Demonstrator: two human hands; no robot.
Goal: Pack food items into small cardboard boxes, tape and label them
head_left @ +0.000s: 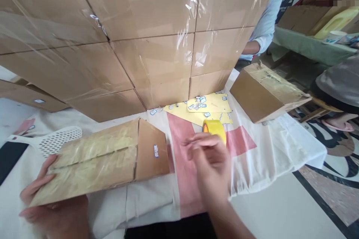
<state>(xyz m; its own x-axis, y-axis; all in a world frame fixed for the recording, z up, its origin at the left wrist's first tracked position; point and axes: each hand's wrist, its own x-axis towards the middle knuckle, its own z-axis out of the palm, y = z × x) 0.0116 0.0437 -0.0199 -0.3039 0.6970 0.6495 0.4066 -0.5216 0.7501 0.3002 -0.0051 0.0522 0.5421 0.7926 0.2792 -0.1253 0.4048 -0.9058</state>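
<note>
A taped cardboard box [106,157] is tilted over the cloth at the lower left. My left hand [53,201] grips its near left end, fingers around the edge. On the box's right side is a small blue-and-white sticker [156,151]. My right hand [210,157] hovers to the right of this box, thumb and fingers pinched together and slightly blurred; whatever they hold is too small to make out. Just behind that hand stands a yellow roll of tape [214,127], partly covered by it. Yellow sticker sheets [210,104] with blue-edged stickers lie beyond the roll.
A tall stack of taped cardboard boxes [157,52] fills the back. Another box [266,89] sits at the right on the cloth [266,160]. A white perforated paddle [56,140] lies at the left. Behind the stack shows a person's sleeve [267,22]; other people are at the far right.
</note>
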